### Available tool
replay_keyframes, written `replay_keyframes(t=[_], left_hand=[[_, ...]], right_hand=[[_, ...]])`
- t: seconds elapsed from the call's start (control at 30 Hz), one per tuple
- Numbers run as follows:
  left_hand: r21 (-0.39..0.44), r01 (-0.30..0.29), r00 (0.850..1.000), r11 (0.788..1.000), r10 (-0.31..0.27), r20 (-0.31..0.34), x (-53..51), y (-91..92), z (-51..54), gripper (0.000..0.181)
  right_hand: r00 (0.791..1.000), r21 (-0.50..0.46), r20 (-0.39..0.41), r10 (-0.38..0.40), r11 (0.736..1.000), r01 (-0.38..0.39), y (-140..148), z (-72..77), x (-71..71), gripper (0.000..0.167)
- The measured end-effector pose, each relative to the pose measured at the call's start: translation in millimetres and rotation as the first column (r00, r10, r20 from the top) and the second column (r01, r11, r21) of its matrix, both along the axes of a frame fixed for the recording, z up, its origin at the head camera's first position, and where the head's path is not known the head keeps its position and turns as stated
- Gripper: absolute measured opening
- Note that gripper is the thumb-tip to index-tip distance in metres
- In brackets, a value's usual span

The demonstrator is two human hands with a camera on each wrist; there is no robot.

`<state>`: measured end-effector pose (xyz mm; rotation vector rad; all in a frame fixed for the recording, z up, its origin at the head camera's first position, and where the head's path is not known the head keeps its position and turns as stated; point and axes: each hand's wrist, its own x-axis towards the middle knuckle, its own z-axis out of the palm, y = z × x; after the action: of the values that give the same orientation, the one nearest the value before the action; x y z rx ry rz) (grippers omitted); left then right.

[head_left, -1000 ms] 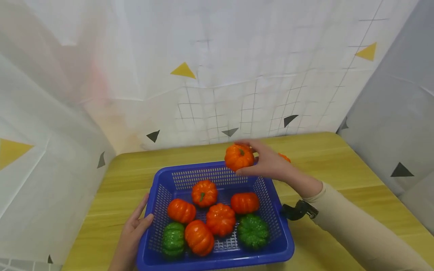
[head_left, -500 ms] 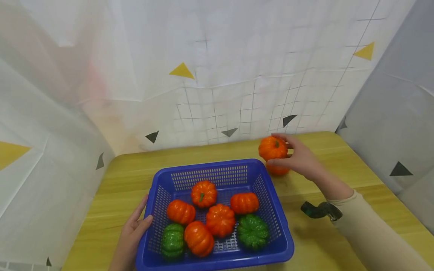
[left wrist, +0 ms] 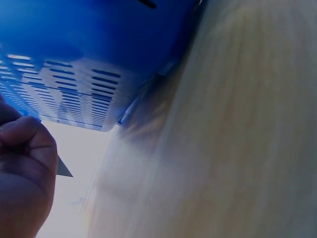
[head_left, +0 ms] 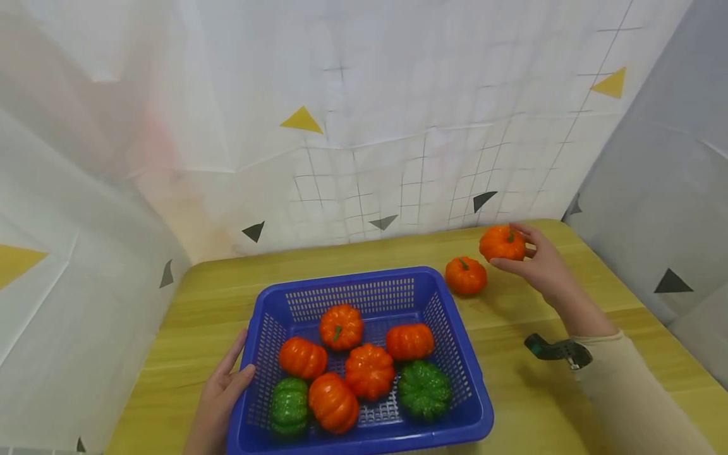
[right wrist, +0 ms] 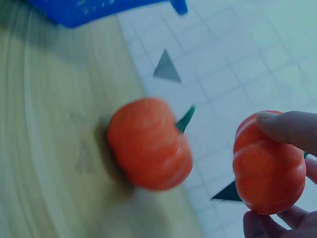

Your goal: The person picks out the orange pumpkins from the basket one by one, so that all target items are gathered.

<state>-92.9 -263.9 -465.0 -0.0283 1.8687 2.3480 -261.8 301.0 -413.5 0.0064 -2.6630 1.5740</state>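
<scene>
My right hand pinches a small orange pumpkin above the table's back right, thumb on one side and fingers on the other. In the right wrist view, the held pumpkin appears at right under my thumb. Just left of it, a second orange pumpkin with a green stem sits on the table beside the basket. My left hand rests against the left side of a blue plastic basket, fingers fairly straight along its outside and thumb by the rim. Inside lie several orange pumpkins and two green ones.
The wooden table meets white patterned sheeting at its back and sides. A dark device sits at the right wrist. In the left wrist view, the basket's slotted wall fills the upper left.
My right hand has carried the orange pumpkin from over the basket's back right edge rightward, past the pumpkin on the table. The left hand and the basket have stayed in place.
</scene>
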Motion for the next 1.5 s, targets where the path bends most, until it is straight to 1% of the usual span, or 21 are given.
replay_keyframes(t=[0.03, 0.17, 0.27, 0.37, 0.47, 0.6, 0.73, 0.83, 0.9, 1.03, 1.17, 1.27, 1.4, 1.5], left_hand=[[0.001, 0.002, 1.000, 1.000, -0.002, -0.001, 0.2, -0.1, -0.1, 0.059], [0.010, 0.030, 0.999, 1.000, -0.030, -0.037, 1.1, -1.9, -0.3, 0.059], [0.013, 0.045, 0.998, 0.999, -0.044, -0.053, 1.6, -3.2, -0.2, 0.059], [0.014, 0.050, 0.998, 0.999, -0.049, -0.049, 1.2, -3.5, -0.2, 0.059], [0.021, 0.059, 0.997, 0.998, -0.058, -0.052, 0.0, -3.3, -0.7, 0.059], [0.041, 0.061, 0.997, 0.997, -0.059, -0.058, -0.4, -3.3, -1.8, 0.060], [0.045, 0.043, 0.999, 0.998, -0.042, -0.035, 0.0, -2.6, -1.8, 0.060], [0.038, 0.031, 0.999, 0.999, -0.030, -0.012, 0.1, -1.7, -1.1, 0.060], [0.035, 0.030, 1.000, 0.999, -0.030, -0.009, 0.0, -1.8, -0.9, 0.060], [0.049, 0.050, 0.998, 0.998, -0.048, -0.031, 0.1, -3.2, -0.9, 0.060], [0.055, 0.062, 0.997, 0.997, -0.059, -0.056, -0.1, -4.2, -0.3, 0.060], [0.048, 0.056, 0.997, 0.997, -0.054, -0.053, -0.1, -4.1, 0.1, 0.060], [0.057, 0.056, 0.998, 0.997, -0.054, -0.040, -0.2, -3.4, -0.8, 0.060], [0.076, 0.072, 0.997, 0.995, -0.068, -0.048, -0.3, -3.2, -1.8, 0.060]], right_hand=[[1.000, 0.002, 0.002, -0.020, 1.000, 0.020, 3, -3.5, -0.4, 0.101], [0.996, 0.028, 0.003, -0.094, 0.995, 0.094, 14, -18.9, -2.7, 0.104], [0.992, 0.070, -0.007, -0.126, 0.990, 0.126, 22, -32.3, -5.1, 0.104], [0.989, 0.106, -0.014, -0.145, 0.984, 0.146, 29, -44.7, -7.8, 0.103], [0.989, 0.122, -0.017, -0.147, 0.981, 0.148, 35, -55.2, -9.4, 0.102], [0.992, 0.121, -0.020, -0.124, 0.985, 0.126, 38, -67.6, -9.3, 0.103], [0.992, 0.097, -0.013, -0.122, 0.988, 0.123, 38, -77.5, -6.3, 0.105], [0.991, 0.082, -0.013, -0.137, 0.987, 0.137, 36, -83.0, -3.8, 0.106], [0.989, 0.084, -0.019, -0.146, 0.986, 0.147, 36, -86.0, -3.0, 0.105], [0.986, 0.099, -0.028, -0.162, 0.982, 0.164, 34, -89.3, -3.0, 0.105], [0.985, 0.137, -0.045, -0.165, 0.976, 0.170, 35, -90.2, -4.8, 0.106], [0.984, 0.156, -0.056, -0.167, 0.972, 0.174, 35, -91.3, -5.4, 0.105], [0.983, 0.157, -0.074, -0.168, 0.971, 0.178, 36, -94.0, -4.6, 0.103], [0.982, 0.159, -0.095, -0.163, 0.971, 0.176, 36, -96.2, -4.3, 0.101]])
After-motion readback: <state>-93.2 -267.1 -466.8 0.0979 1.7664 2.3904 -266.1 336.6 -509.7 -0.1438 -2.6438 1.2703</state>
